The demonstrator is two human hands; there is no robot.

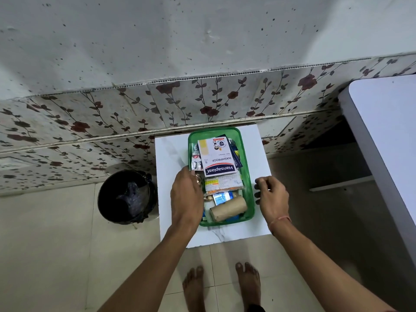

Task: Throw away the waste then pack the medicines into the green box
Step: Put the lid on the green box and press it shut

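A green box (248, 174) stands on a small white table (171, 154), filled with medicines: a white Hansaplast packet (217, 157) on top, blister strips (195, 162) along the left wall, a white and orange box (222, 183), a blue sachet (221, 197) and a brown bandage roll (228, 208). My left hand (186, 194) covers the box's left rim, fingers curled over a coppery blister strip inside; whether it grips it is hidden. My right hand (271, 197) hovers just right of the box with loosely curled fingers, holding nothing.
A black bin (126, 197) lined with a dark bag stands on the tiled floor left of the table. A larger white table (387, 136) is at the right. A flowered tile wall runs behind. My bare feet are below the small table.
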